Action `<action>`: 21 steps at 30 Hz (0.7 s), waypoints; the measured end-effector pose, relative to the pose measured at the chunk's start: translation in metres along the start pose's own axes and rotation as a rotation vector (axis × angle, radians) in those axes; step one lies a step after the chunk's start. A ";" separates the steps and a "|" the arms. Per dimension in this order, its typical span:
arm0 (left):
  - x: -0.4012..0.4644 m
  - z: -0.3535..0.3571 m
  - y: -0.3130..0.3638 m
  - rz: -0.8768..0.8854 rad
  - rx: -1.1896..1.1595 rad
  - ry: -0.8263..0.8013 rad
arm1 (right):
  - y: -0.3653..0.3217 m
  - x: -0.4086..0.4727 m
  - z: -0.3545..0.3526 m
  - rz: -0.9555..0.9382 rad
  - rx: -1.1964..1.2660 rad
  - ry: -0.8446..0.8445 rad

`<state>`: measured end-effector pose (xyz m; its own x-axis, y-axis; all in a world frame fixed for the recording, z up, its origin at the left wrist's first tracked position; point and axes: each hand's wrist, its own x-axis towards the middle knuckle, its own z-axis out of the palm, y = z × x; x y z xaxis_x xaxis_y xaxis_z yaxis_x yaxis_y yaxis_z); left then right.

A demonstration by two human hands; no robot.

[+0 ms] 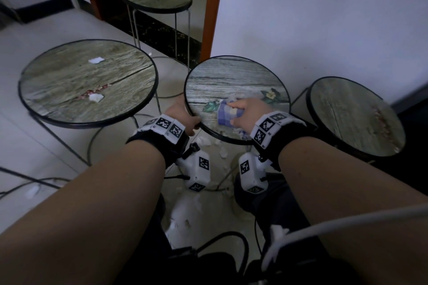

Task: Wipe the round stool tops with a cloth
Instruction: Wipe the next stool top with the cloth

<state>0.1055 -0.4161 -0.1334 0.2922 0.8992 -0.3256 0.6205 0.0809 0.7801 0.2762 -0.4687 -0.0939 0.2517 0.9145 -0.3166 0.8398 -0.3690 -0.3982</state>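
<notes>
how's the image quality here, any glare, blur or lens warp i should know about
Head view: dim overall, corners darkened; wide-angle warp bows the forearms and stretches the right stool at the edge; soft sheen on the left stool; the right hand gripping the cloth is slightly blurred, as is the left hand holding the middle stool rim.

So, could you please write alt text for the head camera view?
A person's right hand presses a blue checked cloth onto the middle stool while the left hand grips its rim. The left stool carries white scraps; more litter the floor.
</notes>
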 end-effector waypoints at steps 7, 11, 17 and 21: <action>0.003 0.012 -0.002 -0.011 0.050 0.064 | 0.001 -0.010 0.007 -0.018 0.022 0.005; 0.007 0.012 -0.002 -0.018 0.045 0.062 | 0.003 -0.011 0.008 -0.017 0.004 -0.012; 0.010 0.011 -0.003 -0.028 0.076 0.053 | 0.009 -0.015 0.014 -0.003 0.087 0.002; 0.013 0.010 -0.002 -0.058 0.051 0.032 | 0.008 -0.020 0.011 -0.036 0.038 -0.008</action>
<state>0.1149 -0.4083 -0.1448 0.2318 0.9069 -0.3517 0.6724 0.1119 0.7317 0.2725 -0.4920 -0.1005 0.2179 0.9259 -0.3085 0.8293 -0.3423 -0.4416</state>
